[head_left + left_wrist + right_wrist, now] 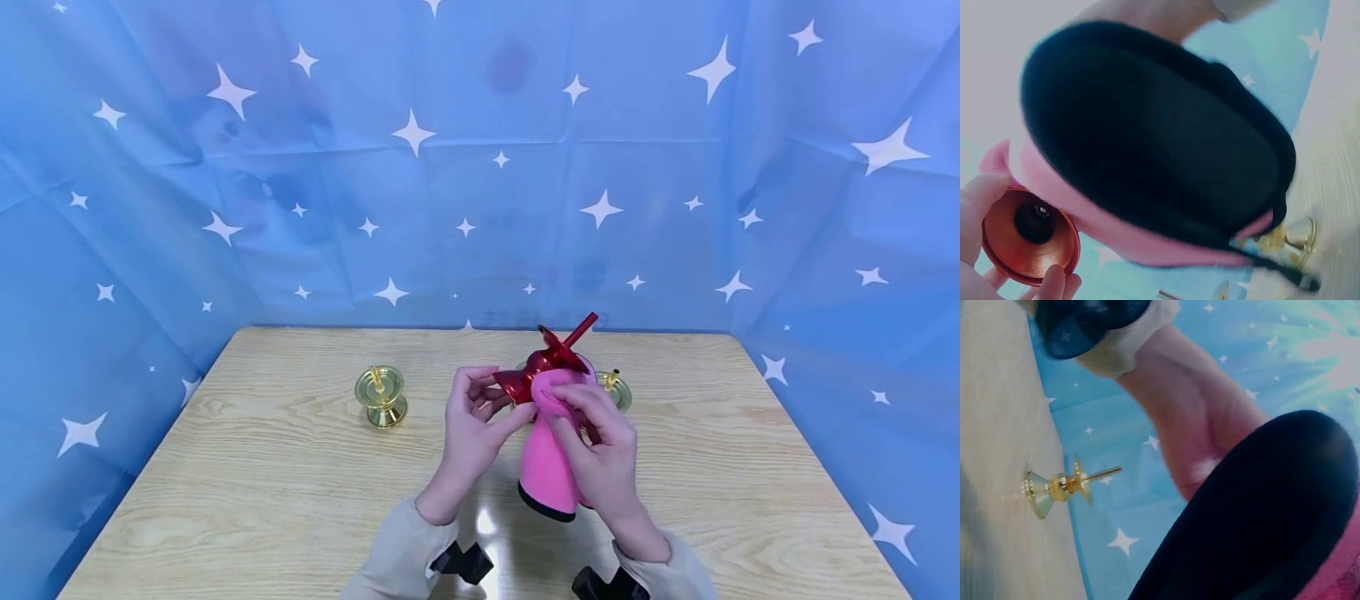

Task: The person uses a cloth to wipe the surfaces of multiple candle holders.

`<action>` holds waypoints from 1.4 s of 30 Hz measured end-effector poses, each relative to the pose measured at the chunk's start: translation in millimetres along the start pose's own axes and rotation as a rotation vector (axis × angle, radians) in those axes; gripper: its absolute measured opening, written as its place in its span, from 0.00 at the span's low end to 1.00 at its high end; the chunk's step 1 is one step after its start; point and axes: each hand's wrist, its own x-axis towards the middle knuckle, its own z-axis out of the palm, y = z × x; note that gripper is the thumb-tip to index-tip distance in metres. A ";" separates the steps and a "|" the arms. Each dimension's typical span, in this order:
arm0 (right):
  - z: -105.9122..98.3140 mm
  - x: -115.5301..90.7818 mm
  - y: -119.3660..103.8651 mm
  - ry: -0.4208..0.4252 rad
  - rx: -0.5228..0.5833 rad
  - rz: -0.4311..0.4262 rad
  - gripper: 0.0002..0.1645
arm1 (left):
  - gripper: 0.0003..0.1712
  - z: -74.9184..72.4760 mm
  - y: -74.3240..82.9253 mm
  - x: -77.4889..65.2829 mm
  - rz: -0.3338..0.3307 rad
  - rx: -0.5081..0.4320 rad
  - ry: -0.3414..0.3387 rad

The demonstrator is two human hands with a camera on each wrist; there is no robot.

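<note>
Head view: red metal holder is up off the counter, tilted, spike pointing up and to the right. Left hand grips its flared base, fingers curled at the rim; right hand pinches a pink, black-edged fabric mitt against the holder's body. Whether the fabric wraps fully round cannot be told. Step in hand, by judgement: wiping the holder. Next move would call for a steady base grip while the fabric works along stem and dish. Surroundings: brass holder upright, left, well apart; second brass holder partly hidden behind the right hand. Obstacles: the mitt's loose, open end hangs below the hands; the spike could snag fabric.
</note>
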 end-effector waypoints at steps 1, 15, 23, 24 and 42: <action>0.5 -1.3 0.4 0.004 0.012 -0.003 0.17 | 0.30 -0.1 0.5 0.1 -0.008 -0.024 0.002; 1.8 -5.5 -1.2 0.217 0.310 0.887 0.13 | 0.27 -0.8 8.6 -4.0 -0.170 -0.130 -0.077; -8.9 4.3 2.2 0.175 0.426 1.118 0.17 | 0.21 -2.7 4.6 -5.2 -0.270 -0.085 -0.116; -9.1 4.4 2.0 0.169 0.439 1.129 0.17 | 0.21 -2.3 4.1 -5.1 -0.258 -0.059 -0.109; -6.5 6.1 -27.6 0.242 0.276 0.811 0.14 | 0.29 3.3 5.1 0.9 -0.034 0.171 -0.027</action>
